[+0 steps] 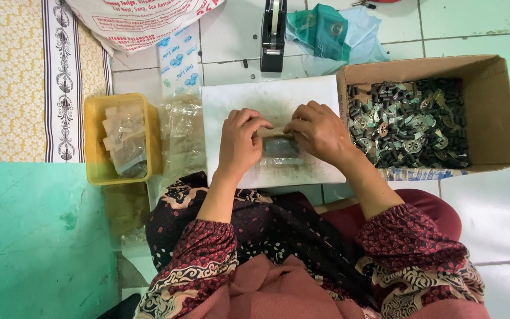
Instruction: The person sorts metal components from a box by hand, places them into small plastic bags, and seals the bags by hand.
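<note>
A small clear plastic bag (280, 147) filled with dark small parts lies on a white board (273, 100) in front of me. My left hand (240, 142) grips the bag's left end, fingers curled over its top edge. My right hand (319, 131) holds the bag's right end, thumb and fingers pinched on it. Both hands rest on the board, close together, with the bag between them.
A cardboard box (491, 100) of dark and metal small parts sits to the right. At the left stands a yellow tub (92, 142) with filled clear bags, next to loose clear bags (181, 136). A black tape dispenser (273, 35) and teal cloth (326, 32) lie behind.
</note>
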